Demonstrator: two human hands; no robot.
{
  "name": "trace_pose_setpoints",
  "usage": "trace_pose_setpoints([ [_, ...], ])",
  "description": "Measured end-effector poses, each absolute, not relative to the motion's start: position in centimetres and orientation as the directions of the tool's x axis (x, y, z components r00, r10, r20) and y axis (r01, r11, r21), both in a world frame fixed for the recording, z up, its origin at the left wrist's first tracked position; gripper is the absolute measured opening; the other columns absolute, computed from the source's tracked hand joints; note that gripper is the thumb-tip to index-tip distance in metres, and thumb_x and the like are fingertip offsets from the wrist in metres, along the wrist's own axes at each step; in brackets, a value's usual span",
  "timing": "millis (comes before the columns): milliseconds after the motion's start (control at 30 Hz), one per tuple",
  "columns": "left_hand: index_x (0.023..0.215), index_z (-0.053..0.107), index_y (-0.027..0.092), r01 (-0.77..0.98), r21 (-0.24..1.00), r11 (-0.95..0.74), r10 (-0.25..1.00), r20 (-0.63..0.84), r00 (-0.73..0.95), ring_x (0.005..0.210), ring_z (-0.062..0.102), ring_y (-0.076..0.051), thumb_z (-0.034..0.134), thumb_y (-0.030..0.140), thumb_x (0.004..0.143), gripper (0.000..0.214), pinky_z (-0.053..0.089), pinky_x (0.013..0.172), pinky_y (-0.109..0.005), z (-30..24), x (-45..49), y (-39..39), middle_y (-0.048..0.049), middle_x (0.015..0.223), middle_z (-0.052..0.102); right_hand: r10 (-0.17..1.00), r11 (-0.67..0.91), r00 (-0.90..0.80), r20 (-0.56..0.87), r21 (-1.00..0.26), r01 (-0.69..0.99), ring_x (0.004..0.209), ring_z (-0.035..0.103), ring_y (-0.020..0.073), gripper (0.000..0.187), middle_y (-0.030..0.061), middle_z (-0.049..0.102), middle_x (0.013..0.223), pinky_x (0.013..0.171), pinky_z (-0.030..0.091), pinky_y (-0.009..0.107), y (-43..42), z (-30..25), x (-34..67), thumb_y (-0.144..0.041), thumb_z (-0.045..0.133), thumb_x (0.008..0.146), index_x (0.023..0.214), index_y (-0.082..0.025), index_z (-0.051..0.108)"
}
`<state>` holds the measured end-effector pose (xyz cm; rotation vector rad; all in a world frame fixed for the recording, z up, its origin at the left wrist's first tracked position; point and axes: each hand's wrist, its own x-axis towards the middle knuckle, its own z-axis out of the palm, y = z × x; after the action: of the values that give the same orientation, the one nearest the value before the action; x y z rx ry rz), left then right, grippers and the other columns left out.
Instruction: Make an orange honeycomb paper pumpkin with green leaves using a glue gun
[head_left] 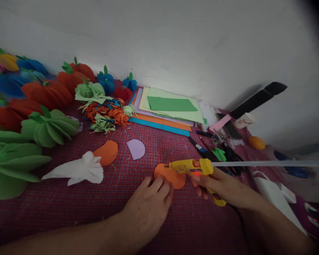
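Observation:
My right hand (223,189) grips a yellow glue gun (192,167) with a long glue stick (268,163) poking out behind it. The nozzle points left over an orange paper half-circle (172,177) lying on the red checked cloth (95,205). My left hand (149,205) rests on the cloth with its fingertips pressing the near edge of that orange piece. A stack of orange half-circles (107,152) and a lilac half-circle (136,148) lie just beyond.
Folded paper pumpkins in green (49,127), orange (48,92) and blue (106,82) line the left and back. Paper scraps (106,113), a white tissue piece (79,170), coloured sheets (170,109), scissors (232,156), pens and a white bag (276,198) lie around.

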<state>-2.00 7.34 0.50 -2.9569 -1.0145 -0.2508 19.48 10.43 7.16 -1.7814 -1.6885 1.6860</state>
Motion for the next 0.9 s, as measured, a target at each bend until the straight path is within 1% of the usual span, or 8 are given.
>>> trace_pose_setpoints([
  [133, 0.113, 0.054, 0.015, 0.615, 0.043, -0.788, 0.613, 0.158, 0.774, 0.098, 0.047, -0.022, 0.043, 0.02, 0.085, 0.031, 0.039, 0.077, -0.038, 0.42, -2.0, 7.31, -0.0063, 0.112, 0.058, 0.761, -0.355, -0.263, -0.594, -0.719, 0.597, 0.054, 0.051, 0.0097, 0.034, 0.0007, 0.057, 0.065, 0.05, 0.04, 0.022, 10.3, 7.41, 19.58, -0.049, 0.048, 0.082, 0.074, -0.016, 0.053],
  [267, 0.113, 0.054, 0.015, 0.614, 0.034, -0.789, 0.612, 0.148, 0.777, 0.097, 0.047, -0.021, 0.043, 0.019, 0.085, 0.03, 0.039, 0.077, -0.037, 0.47, -2.0, 7.38, -0.0063, 0.112, 0.057, 0.777, -0.358, -0.251, -0.577, -0.733, 0.578, 0.053, 0.051, 0.009, 0.034, -0.0002, 0.056, 0.064, 0.051, 0.041, 0.022, 10.53, 7.63, 19.36, -0.049, 0.047, 0.082, 0.073, -0.016, 0.052],
  [400, 0.111, 0.055, 0.015, 0.612, 0.037, -0.79, 0.61, 0.142, 0.779, 0.098, 0.047, -0.022, 0.042, 0.02, 0.085, 0.029, 0.039, 0.076, -0.037, 0.55, -1.98, 7.45, -0.0065, 0.112, 0.057, 0.77, -0.366, -0.257, -0.584, -0.734, 0.572, 0.053, 0.051, 0.0083, 0.032, -0.0011, 0.056, 0.064, 0.051, 0.041, 0.021, 10.66, 7.49, 19.18, -0.046, 0.049, 0.082, 0.074, -0.016, 0.053],
  [667, 0.111, 0.055, 0.015, 0.616, 0.039, -0.787, 0.614, 0.152, 0.775, 0.097, 0.047, -0.022, 0.041, 0.019, 0.085, 0.029, 0.038, 0.076, -0.037, 0.49, -1.95, 7.35, -0.0056, 0.111, 0.058, 0.783, -0.328, -0.29, -0.55, -0.761, 0.559, 0.053, 0.051, 0.009, 0.033, -0.0005, 0.056, 0.064, 0.051, 0.042, 0.021, 10.7, 7.11, 19.48, -0.048, 0.048, 0.082, 0.074, -0.016, 0.052],
  [900, 0.112, 0.055, 0.015, 0.613, 0.04, -0.789, 0.612, 0.141, 0.778, 0.097, 0.047, -0.022, 0.042, 0.019, 0.085, 0.03, 0.038, 0.075, -0.037, 0.56, -2.03, 7.39, -0.0059, 0.112, 0.058, 0.787, -0.346, -0.278, -0.55, -0.768, 0.539, 0.055, 0.052, 0.0093, 0.032, -0.0001, 0.056, 0.066, 0.052, 0.043, 0.021, 10.51, 7.17, 19.68, -0.047, 0.049, 0.083, 0.075, -0.017, 0.052],
])
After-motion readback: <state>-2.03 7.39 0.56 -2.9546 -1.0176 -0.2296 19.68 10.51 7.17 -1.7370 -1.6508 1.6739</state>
